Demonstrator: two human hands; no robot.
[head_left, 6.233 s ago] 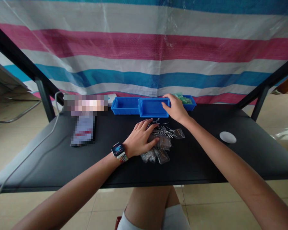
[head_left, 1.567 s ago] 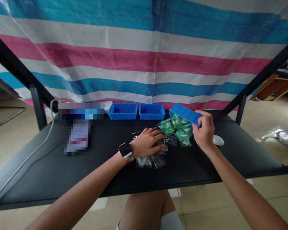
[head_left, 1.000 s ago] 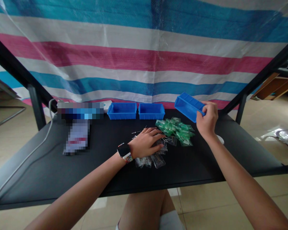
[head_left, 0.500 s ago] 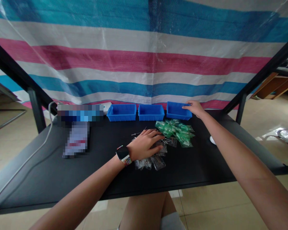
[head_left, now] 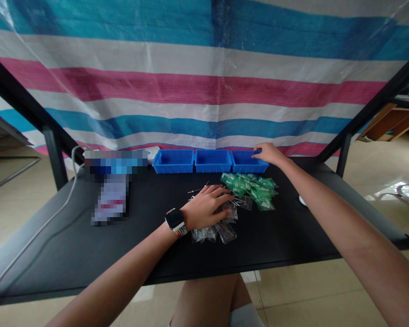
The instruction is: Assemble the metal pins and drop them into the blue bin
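Three blue plastic bins stand in a row at the back of the black table: a left bin point(head_left: 173, 168), a middle bin point(head_left: 213, 168) and a right bin point(head_left: 247, 168). My right hand point(head_left: 267, 153) grips the right bin by its right end, fingers over the rim. My left hand point(head_left: 207, 206) lies with fingers spread on a pile of small clear bags point(head_left: 226, 231) and thin metal pins point(head_left: 236, 201), partly hiding them. Beside it, in front of the right bin, lies a heap of green plastic packets point(head_left: 252, 188).
A pixelated item point(head_left: 112, 195) lies on the table's left side, near a white cable point(head_left: 54, 211). A small white round object point(head_left: 302, 200) is partly hidden by my right forearm. Behind the black table point(head_left: 276, 245) hangs a striped tarp point(head_left: 177, 86) between black frame posts.
My right hand has moved the right bin leftward and lined it up against the middle bin. My left hand stays on the pile.
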